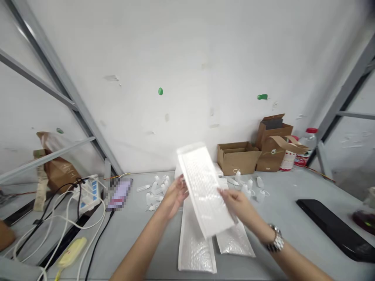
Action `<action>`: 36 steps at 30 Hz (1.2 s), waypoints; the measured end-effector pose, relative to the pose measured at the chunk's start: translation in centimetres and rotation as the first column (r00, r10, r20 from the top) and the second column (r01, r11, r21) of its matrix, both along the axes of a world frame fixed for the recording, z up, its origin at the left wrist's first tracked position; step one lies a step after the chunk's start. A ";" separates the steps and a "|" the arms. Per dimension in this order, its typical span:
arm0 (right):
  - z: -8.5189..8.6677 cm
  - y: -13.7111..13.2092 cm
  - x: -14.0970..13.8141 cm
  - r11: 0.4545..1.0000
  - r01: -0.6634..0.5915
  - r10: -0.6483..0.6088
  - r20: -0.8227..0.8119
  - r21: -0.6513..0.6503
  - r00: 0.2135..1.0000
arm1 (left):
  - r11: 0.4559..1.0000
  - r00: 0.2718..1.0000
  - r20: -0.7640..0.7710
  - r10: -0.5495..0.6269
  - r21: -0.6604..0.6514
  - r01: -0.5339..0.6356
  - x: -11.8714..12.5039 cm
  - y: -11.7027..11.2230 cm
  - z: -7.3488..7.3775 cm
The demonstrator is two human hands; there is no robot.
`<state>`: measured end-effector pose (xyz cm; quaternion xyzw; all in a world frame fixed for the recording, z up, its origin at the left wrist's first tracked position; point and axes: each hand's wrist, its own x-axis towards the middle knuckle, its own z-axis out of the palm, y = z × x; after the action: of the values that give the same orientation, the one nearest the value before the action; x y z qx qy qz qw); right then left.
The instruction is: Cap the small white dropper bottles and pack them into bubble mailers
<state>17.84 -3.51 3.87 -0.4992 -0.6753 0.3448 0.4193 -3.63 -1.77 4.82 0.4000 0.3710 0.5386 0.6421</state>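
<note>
A white padded bubble mailer (pixel 205 191) hangs tilted above the table between my two hands. My left hand (pixel 175 197) is at its left edge, with the fingers closed around that edge and partly hidden behind it. My right hand (pixel 237 201) pinches its right edge between thumb and fingers. Beneath it, a second bubble mailer (pixel 195 251) lies on the grey table, partly covered. Another mailer (pixel 236 241) lies to the right, under my right hand. Small white squeeze bottles (pixel 154 198) are scattered to the left, and more bottles (pixel 246 190) to the right.
Along the wall stand an open cardboard box (pixel 238 160), a brown paper bag (pixel 268 154) and a red-capped jar (pixel 309 140). A black flat object (pixel 334 224) lies right. Left are a phone (pixel 120 194), a power strip (pixel 89 193), tangled cables and a yellow device (pixel 72 251).
</note>
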 end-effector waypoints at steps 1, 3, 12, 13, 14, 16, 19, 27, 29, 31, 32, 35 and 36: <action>-1.3 -1.0 0.1 0.997 -0.051 0.053 0.019 -0.062 0.998 | 0.993 0.996 0.054 -0.070 -0.089 0.075 0.9 0.8 -0.3; -3.5 -2.4 0.8 0.981 -0.118 0.132 0.083 -0.153 0.988 | 0.976 0.989 0.091 -0.113 -0.177 0.128 2.2 1.9 -1.4; -3.9 0.2 8.5 0.735 0.395 -0.663 0.462 0.551 0.589 | 0.932 0.988 0.041 -0.147 -0.330 0.153 2.4 1.1 -4.7; -3.8 0.7 8.6 0.716 0.370 -0.684 0.488 0.592 0.542 | 0.933 0.990 0.034 -0.138 -0.331 0.142 2.4 0.9 -4.6; -4.0 1.1 8.6 0.706 0.345 -0.694 0.510 0.618 0.508 | 0.934 0.992 0.026 -0.125 -0.335 0.127 2.5 0.8 -4.3; -4.3 1.7 8.2 0.701 0.318 -0.702 0.539 0.638 0.465 | 0.932 0.996 0.016 -0.091 -0.351 0.091 2.8 0.7 -4.0; -4.5 2.1 7.4 0.703 0.330 -0.699 0.528 0.630 0.482 | 0.933 0.999 0.005 -0.048 -0.357 0.047 3.0 0.8 -4.0; 1.2 3.5 2.6 0.871 0.230 -0.241 -0.031 0.433 0.970 | 0.966 0.991 -0.043 -0.129 -0.233 0.116 3.3 0.6 -5.0; 1.4 4.1 1.1 0.902 0.195 -0.178 -0.080 0.385 0.981 | 0.969 0.987 -0.070 -0.147 -0.212 0.129 3.5 0.5 -5.0; 0.7 4.4 0.1 0.903 0.230 -0.199 -0.120 0.364 0.973 | 0.969 0.980 -0.100 -0.169 -0.197 0.147 3.6 0.4 -5.1; 0.2 4.5 -0.2 0.901 0.257 -0.218 -0.148 0.349 0.965 | 0.968 0.976 -0.116 -0.186 -0.192 0.161 3.6 0.4 -5.1; -1.4 4.4 -0.4 0.919 0.286 -0.220 -0.252 0.271 0.943 | 0.965 0.961 -0.163 -0.223 -0.175 0.194 3.7 0.3 -5.2; -1.7 4.3 -0.4 0.929 0.275 -0.203 -0.279 0.249 0.938 | 0.966 0.958 -0.177 -0.227 -0.168 0.198 3.6 0.3 -5.3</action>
<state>17.47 0.84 2.19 -0.4657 -0.5933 0.2500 0.6071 0.01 -1.47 -0.43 0.4395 0.4257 0.3956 0.6849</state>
